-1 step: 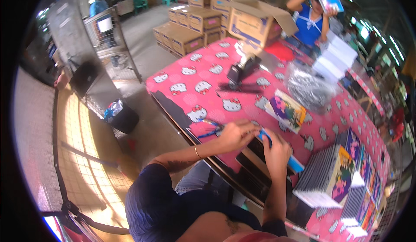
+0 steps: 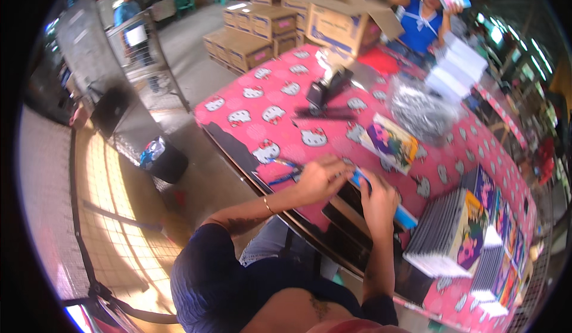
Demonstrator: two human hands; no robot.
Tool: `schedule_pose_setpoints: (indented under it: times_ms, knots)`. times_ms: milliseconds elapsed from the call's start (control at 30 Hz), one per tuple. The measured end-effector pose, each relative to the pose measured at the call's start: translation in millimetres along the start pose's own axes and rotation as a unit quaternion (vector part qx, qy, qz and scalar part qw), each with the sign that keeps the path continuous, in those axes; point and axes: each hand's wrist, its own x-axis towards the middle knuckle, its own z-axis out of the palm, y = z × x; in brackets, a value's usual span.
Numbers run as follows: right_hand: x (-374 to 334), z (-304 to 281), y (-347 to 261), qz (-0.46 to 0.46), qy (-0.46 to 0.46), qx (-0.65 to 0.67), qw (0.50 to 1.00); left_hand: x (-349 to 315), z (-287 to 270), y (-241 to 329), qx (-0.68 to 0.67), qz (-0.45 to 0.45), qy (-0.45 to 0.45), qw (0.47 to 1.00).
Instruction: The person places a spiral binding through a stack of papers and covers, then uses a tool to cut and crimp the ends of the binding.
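Note:
A long, narrow blue thing (image 2: 406, 218) lies slanted between my hands above the table's near edge; its exact kind does not show. My right hand (image 2: 379, 200) is closed round its middle, thumb on top. At its far end, the fingers of my left hand (image 2: 326, 177) are pinched together, and they seem to hold that end. Below the hands are dark flat pieces with a brown strip (image 2: 350, 209). Slim blue tools (image 2: 285, 177), perhaps pens or scissors, rest just left of my left hand. Beyond the hands lies a booklet with a colourful cover (image 2: 392, 145).
Stacked booklets (image 2: 444, 237) stand on the pink patterned table cover (image 2: 241, 97) to my right. Farther back are a black tool (image 2: 326, 90), a clear plastic bag (image 2: 422, 109) and an open carton (image 2: 339, 29). Across the table, a co-worker (image 2: 419, 29) holds up a blue book. A dark bin (image 2: 167, 163) stands left.
The whole view has shifted slightly. Both my hands keep their hold on the blue thing, with only a slight movement of the left fingers.

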Motion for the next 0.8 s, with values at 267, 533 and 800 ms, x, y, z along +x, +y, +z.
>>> schedule_pose_setpoints:
  times_ms: [267, 533, 800]
  knots:
    - [0.7, 0.7, 4.6, 0.027, 0.012, 0.029, 0.999, -1.4, 1.9, 1.4, -0.061, -0.058, 0.016, 0.996]
    - [-0.4, 0.4, 2.9, 0.046, 0.006, 0.022, 0.999, 5.8, -5.1, 6.1, -0.026, -0.13, -0.033, 0.991]
    - [-0.7, 1.1, 1.9, 0.017, 0.021, 0.007, 1.0, 20.6, -8.8, 2.9, -0.076, -0.228, -0.08, 0.967]
